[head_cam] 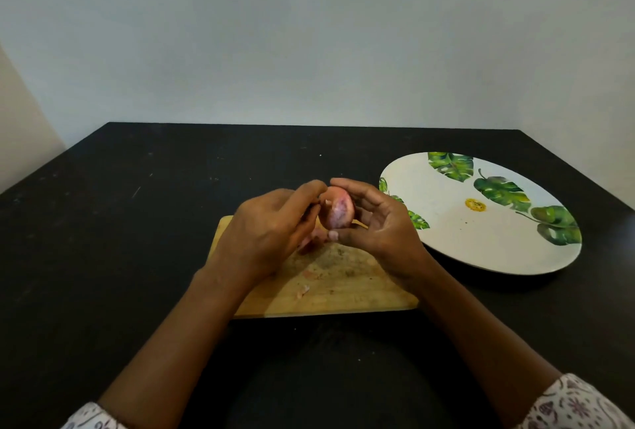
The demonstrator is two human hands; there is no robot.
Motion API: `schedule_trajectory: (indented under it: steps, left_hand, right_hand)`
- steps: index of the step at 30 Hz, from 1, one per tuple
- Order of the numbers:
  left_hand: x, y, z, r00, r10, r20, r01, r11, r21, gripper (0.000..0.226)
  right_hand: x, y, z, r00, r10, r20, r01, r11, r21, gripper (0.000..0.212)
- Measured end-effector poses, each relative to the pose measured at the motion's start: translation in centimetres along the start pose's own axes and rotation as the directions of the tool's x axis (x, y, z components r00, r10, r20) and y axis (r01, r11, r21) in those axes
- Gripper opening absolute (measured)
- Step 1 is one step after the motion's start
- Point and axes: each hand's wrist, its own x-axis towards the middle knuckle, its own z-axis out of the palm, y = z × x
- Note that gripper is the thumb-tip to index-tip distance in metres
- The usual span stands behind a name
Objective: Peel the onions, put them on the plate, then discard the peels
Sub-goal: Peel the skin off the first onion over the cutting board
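Note:
A pink, partly peeled onion [338, 210] is held above the far end of a wooden cutting board [343, 288]. My right hand [376, 222] cups it from the right, thumb under it and fingers curled over its top. My left hand [271, 229] pinches at the onion's left side, where a strip of skin sticks out. More pink peel [311, 239] shows under my left fingers. Small peel scraps [304, 291] lie on the board. The white plate [446, 233] with green leaf prints sits to the right with no onion on it.
Board and plate rest on a black table [120, 222] against a pale wall. The plate's near-left rim comes close to my right hand and the board's far-right corner.

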Motion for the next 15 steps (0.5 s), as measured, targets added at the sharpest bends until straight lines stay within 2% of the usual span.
schedule_trajectory:
  steps: [4, 8, 11, 15]
  left_hand:
    - [0.1, 0.4, -0.1, 0.999, -0.028, 0.029, 0.029, 0.999, -0.02, 0.024]
    - [0.4, 1.2, -0.2, 0.973, -0.232, 0.012, 0.231, 0.958, -0.171, 0.032]
    - [0.6, 1.8, 0.1, 0.905, -0.425, 0.003, 0.401, 0.853, -0.335, 0.051]
    - [0.9, 2.8, 0.4, 0.774, -0.631, 0.042, 0.554, 0.644, -0.528, 0.053]
  right_hand:
    - [-0.1, 0.0, 0.0, 1.0, 0.01, 0.014, -0.01, 0.999, -0.043, 0.062]
    - [-0.2, -0.3, 0.0, 1.0, 0.003, 0.03, -0.001, 0.999, -0.054, 0.062]
    - [-0.2, -0.2, 0.2, 0.999, -0.021, 0.031, 0.022, 0.999, -0.039, 0.062]
    - [-0.3, 0.1, 0.3, 0.998, -0.063, 0.024, 0.065, 0.994, -0.09, 0.061]
